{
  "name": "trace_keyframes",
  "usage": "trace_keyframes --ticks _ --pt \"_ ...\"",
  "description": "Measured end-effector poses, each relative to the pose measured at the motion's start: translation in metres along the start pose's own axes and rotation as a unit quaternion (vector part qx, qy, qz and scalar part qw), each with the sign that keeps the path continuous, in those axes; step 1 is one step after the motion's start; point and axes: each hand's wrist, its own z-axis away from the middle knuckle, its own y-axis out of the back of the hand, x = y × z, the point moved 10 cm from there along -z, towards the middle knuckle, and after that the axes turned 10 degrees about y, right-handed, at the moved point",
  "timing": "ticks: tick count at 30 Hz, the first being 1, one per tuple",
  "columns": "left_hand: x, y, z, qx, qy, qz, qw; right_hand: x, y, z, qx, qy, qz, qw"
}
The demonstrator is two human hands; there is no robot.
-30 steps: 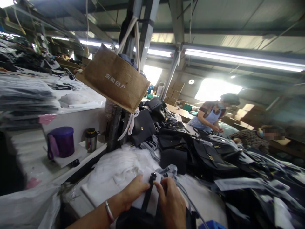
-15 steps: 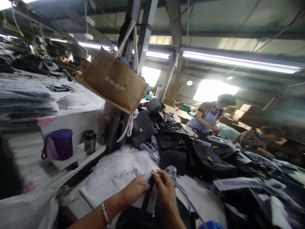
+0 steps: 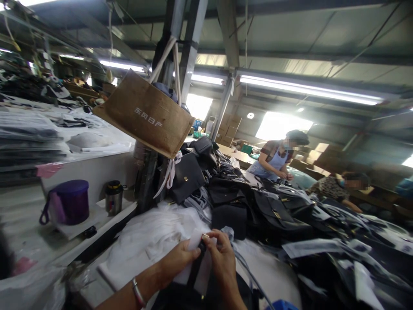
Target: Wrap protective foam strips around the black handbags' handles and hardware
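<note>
My left hand [image 3: 177, 261] is closed, its thumb pressed against a black strap [image 3: 195, 271] and a thin white sheet [image 3: 194, 241] beside it. At the strap's upper end, the thumb and fingers of my right hand [image 3: 222, 258] pinch a small gold-coloured metal piece [image 3: 205, 236]; its exact kind is too small to make out. Downward the strap runs to a black bag [image 3: 176, 298], partly hidden by my forearms and cut off by the lower edge of the view. Just beyond my left hand lies a heap of white wrapping sheets [image 3: 151, 234].
Black bags [image 3: 189, 176] with wrapping are piled ahead and to the right. A brown tote bag [image 3: 145, 114] hangs from a post. Left are a purple tub [image 3: 75, 204] and a steel flask [image 3: 114, 202]. A blue object [image 3: 282, 305] sits low right. Two people [image 3: 271, 159] work beyond.
The whole view has shifted slightly, so the surroundings sit further left. Both hands keep their hold at the strap, with only slight movement of the fingers.
</note>
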Motion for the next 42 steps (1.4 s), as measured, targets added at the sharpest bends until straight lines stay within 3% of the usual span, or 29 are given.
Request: trace_keyframes --ticks 5,14,19,24,30,34,42 --pt "-0.002 0.004 0.002 -0.010 0.027 -0.062 0.998 0.004 -0.008 0.005 -0.044 -0.044 -0.026 0.998" --pt "0.000 0.007 -0.001 -0.030 0.017 -0.128 0.991 -0.006 -0.001 0.011 -0.010 -0.048 -0.008 0.999" --pt "0.001 0.002 0.000 -0.045 -0.001 -0.125 0.991 0.001 0.000 0.012 0.000 -0.061 0.004 0.998" --pt "-0.007 -0.002 0.005 -0.091 0.042 -0.055 0.993 0.008 0.004 0.012 0.008 -0.054 0.011 0.998" --pt "-0.023 0.005 0.013 -0.144 0.058 0.136 0.978 0.001 0.006 0.009 0.025 -0.044 -0.027 0.998" --pt "-0.038 0.005 0.005 -0.100 0.055 0.194 0.974 -0.004 0.008 0.009 0.032 -0.036 -0.018 0.999" --pt "-0.028 -0.003 0.001 0.073 0.017 0.080 0.994 -0.009 0.024 0.009 0.069 -0.015 0.015 0.997"
